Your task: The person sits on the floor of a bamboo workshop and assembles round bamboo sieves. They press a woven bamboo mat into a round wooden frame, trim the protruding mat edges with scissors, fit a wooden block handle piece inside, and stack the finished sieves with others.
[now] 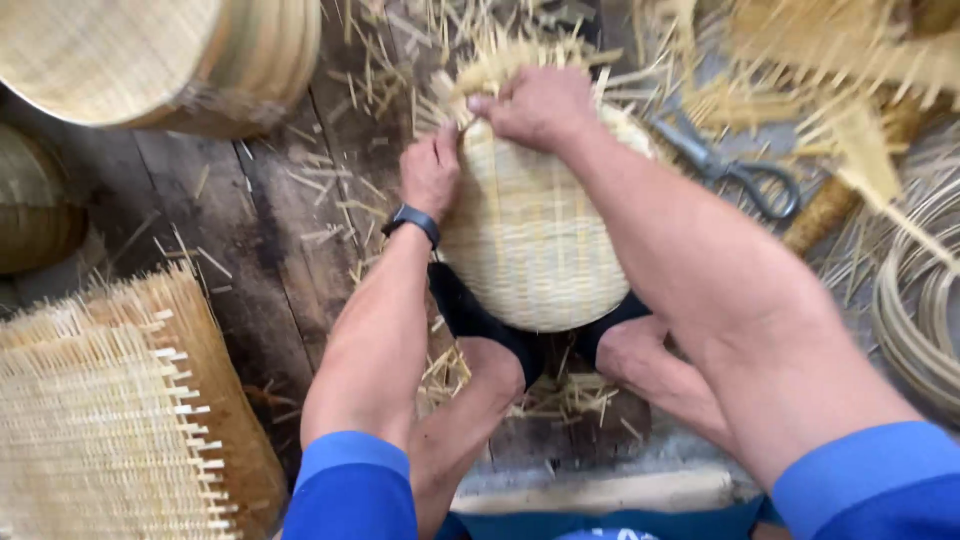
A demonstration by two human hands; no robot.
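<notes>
A pale woven bamboo basket (530,240) rests upside down between my knees, its rounded bottom toward me and loose strip ends sticking out at the far rim. My left hand (430,170), with a dark band on the wrist, presses against the basket's left side. At the far rim my right hand (535,105) pinches a bamboo strip end (470,85).
Metal scissors (735,165) lie right of the basket on the dark plank floor (250,240). Finished baskets (150,60) stand at top left, an unfinished woven piece (110,410) at lower left. Coiled cane hoops (915,310) and bundles of strips (850,70) lie at right. Bamboo offcuts litter the floor.
</notes>
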